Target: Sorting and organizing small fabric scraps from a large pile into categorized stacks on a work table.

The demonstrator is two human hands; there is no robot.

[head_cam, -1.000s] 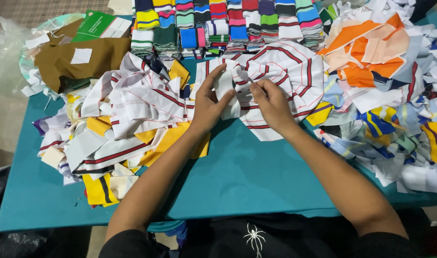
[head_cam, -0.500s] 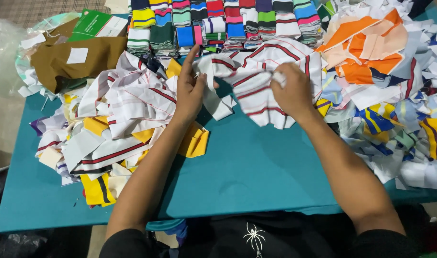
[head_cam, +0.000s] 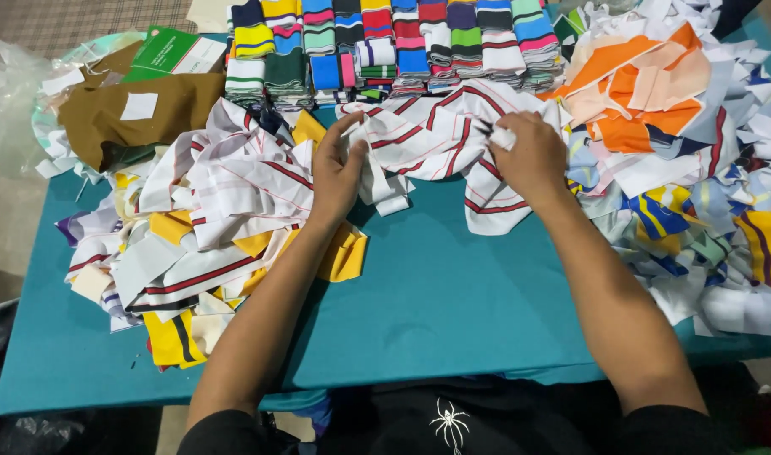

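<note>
A bundle of white knit strips with red stripes (head_cam: 436, 135) lies across the far middle of the teal table (head_cam: 436, 295). My left hand (head_cam: 339, 168) grips its left end, fingers curled into the cloth. At the bundle's right end my right hand (head_cam: 533, 156) pinches a fold of the same fabric. Both forearms reach forward over the bare teal surface. Part of the bundle hangs loose below my right hand.
A loose heap of white, red-striped and yellow strips (head_cam: 200, 227) fills the left. Another mixed heap, orange, white and blue (head_cam: 688, 160), covers the right. Folded stacks of coloured striped pieces (head_cam: 385, 46) line the far edge. A brown cloth (head_cam: 133, 114) and a green packet (head_cam: 170, 52) lie far left.
Both hands have slid the red-striped bundle away from me toward the folded stacks and moved apart along it. The yellow strips under my left forearm stay put.
</note>
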